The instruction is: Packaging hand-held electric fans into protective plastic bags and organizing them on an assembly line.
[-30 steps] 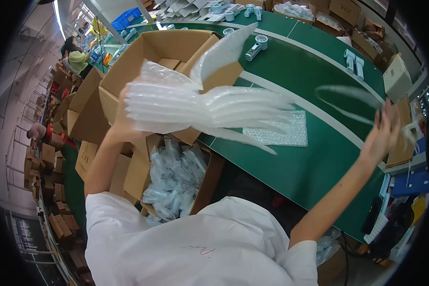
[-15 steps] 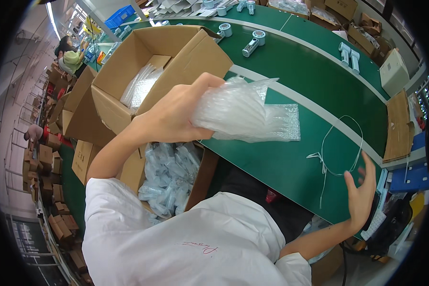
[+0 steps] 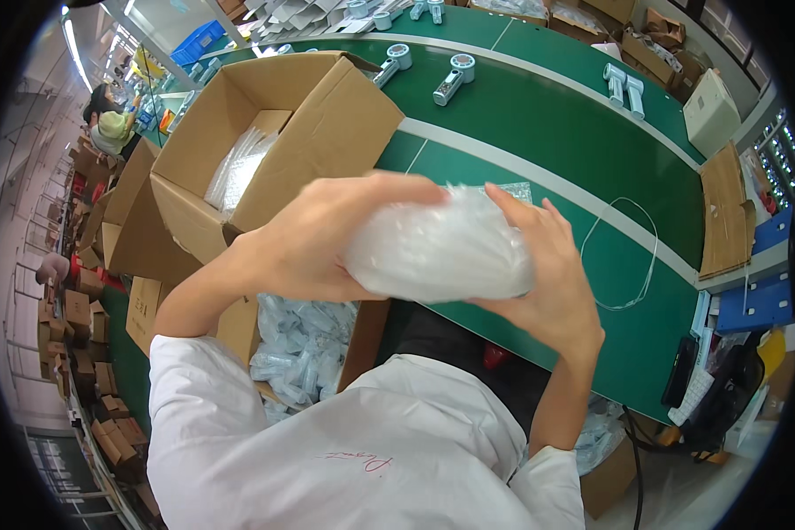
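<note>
Both hands grip one bubble-wrap bundle [image 3: 437, 252], held in front of the person, over the near edge of the green counter [image 3: 649, 353]
The left hand [image 3: 318, 234] is clamped on its left end, the right hand [image 3: 552, 274] is closed around its right end; for good handling, the pressure should be even and gentle, so that bubbles do not burst, and the loose layers are better squared at their edges, well apart from the loop of white string [image 3: 650, 265] at right

The blurred bubble wrap [image 3: 440, 252] seems glossy plastic.
</note>
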Available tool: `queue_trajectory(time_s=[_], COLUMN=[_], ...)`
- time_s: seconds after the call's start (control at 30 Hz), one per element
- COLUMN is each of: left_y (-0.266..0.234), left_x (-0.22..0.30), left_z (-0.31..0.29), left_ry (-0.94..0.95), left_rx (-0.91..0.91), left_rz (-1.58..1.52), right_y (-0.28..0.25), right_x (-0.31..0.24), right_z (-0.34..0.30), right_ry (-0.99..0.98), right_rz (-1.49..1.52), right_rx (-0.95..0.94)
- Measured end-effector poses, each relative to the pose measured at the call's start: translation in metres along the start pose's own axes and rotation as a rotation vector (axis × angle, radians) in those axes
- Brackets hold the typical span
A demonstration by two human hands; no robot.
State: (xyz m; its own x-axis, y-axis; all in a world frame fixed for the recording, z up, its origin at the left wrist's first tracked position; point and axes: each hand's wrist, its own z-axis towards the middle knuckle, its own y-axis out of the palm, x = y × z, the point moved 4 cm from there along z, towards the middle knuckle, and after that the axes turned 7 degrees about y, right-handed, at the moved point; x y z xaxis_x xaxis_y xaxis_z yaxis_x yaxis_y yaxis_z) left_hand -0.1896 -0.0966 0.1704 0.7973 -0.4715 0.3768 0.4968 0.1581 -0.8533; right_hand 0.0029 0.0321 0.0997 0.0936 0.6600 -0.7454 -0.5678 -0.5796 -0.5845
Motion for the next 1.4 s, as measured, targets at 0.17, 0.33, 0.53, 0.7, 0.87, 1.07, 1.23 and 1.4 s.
queue_trajectory(time_s=[0.17,0.33,0.53,0.7,0.87,1.07,1.23,1.4], left_y=[0.016,0.075,0.154,0.198,0.190,0.175,0.159,0.132], left_x=[-0.021,-0.071,-0.144,-0.187,-0.176,-0.176,-0.175,-0.100], left_z=[-0.010,-0.018,-0.032,-0.045,-0.030,-0.014,-0.021,-0.008], left_ry=[-0.150,-0.572,-0.958,-1.018,-1.054,-0.970,-0.871,-0.294], left_rx=[0.348,0.704,0.586,0.351,0.406,0.233,0.375,0.592], left_rz=[-0.305,-0.780,-1.051,-0.758,-0.828,-0.686,-0.329,-0.004], right_y=[-0.004,0.018,0.032,0.040,0.052,0.049,-0.004,-0.011], right_x=[0.041,0.085,0.158,0.183,0.190,0.193,0.157,0.178], right_z=[-0.006,0.005,0.031,0.032,0.020,-0.007,-0.070,-0.145], right_ry=[0.208,0.473,0.806,0.927,0.846,0.773,0.698,0.887], right_rz=[0.254,0.877,0.607,-0.056,0.011,0.101,-0.365,-0.392], right_rx=[0.063,0.438,0.162,-0.048,0.036,0.177,0.379,0.332])
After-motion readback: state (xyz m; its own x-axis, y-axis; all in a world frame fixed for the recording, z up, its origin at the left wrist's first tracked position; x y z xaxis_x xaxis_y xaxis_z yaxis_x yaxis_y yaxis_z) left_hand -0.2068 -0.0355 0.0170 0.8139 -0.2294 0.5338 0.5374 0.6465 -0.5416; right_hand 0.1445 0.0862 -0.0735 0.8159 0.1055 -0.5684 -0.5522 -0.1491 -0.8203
